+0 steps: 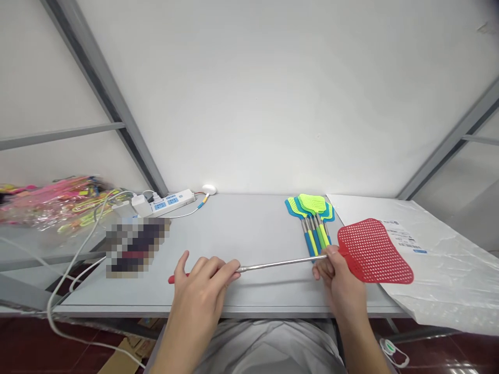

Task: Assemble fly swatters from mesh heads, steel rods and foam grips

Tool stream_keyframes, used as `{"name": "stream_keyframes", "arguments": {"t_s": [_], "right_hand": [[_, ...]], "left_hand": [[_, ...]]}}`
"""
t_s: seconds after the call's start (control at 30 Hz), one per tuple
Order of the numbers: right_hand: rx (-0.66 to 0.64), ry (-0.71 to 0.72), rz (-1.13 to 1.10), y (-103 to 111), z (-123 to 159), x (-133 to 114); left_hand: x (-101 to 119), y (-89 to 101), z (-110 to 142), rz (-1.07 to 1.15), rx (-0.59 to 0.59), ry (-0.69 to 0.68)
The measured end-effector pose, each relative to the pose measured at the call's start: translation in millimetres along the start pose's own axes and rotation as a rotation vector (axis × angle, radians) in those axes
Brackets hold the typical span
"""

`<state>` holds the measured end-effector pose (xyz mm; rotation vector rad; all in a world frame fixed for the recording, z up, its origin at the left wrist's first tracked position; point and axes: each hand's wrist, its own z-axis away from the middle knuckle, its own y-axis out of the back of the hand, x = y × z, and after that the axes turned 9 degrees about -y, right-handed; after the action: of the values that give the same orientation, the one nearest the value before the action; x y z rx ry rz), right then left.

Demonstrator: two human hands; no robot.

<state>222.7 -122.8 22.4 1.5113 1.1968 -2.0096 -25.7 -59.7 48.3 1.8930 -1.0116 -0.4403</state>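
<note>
A red fly swatter (376, 252) with a perforated head and an extended metal telescopic rod lies across both my hands, just above the front of the table. My left hand (202, 283) is closed around its red handle, whose end pokes out on the left. Close to the swatter's head, my right hand (343, 278) pinches the rod between thumb and fingers. Just behind my right hand, a bunch of blue and yellow-green fly swatters (312, 205) rests on the table, their rods collapsed and heads overlapping.
On the grey table (241, 223) a white power strip (173, 202) with plugs stands at the back left, near a blurred-out item (136, 246). A white plastic mailer bag (440, 280) with a label covers the right side. Bagged colourful goods (66, 202) sit beyond the left edge.
</note>
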Motion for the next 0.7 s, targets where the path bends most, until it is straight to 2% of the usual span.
{"name": "stream_keyframes", "arguments": {"t_s": [0.13,0.2,0.3,0.53,0.6,0.63,0.7], "right_hand": [[-0.232,-0.036,0.225,-15.9,14.4,26.9],[-0.249,-0.058,0.229,-21.9,19.1,34.5],[-0.249,-0.057,0.290,-24.8,19.7,32.6],[-0.401,0.007,0.539,-26.9,20.8,22.4],[-0.362,0.028,0.556,-26.8,21.0,24.5],[-0.324,0.042,0.555,-25.8,20.1,25.3],[-0.242,0.069,0.527,-22.2,16.7,25.9]], "left_hand": [[15.0,-7.9,-5.4,-0.004,0.009,-0.021],[23.8,-13.8,-8.3,0.022,-0.014,-0.036],[32.8,-20.4,-11.0,0.046,-0.013,-0.027],[48.4,-30.5,-17.6,0.134,-0.002,-0.047],[50.2,-31.5,-16.7,0.142,0.068,-0.021],[49.7,-31.6,-14.3,0.135,0.139,0.000],[46.3,-31.6,-5.9,0.133,0.357,0.016]]}}
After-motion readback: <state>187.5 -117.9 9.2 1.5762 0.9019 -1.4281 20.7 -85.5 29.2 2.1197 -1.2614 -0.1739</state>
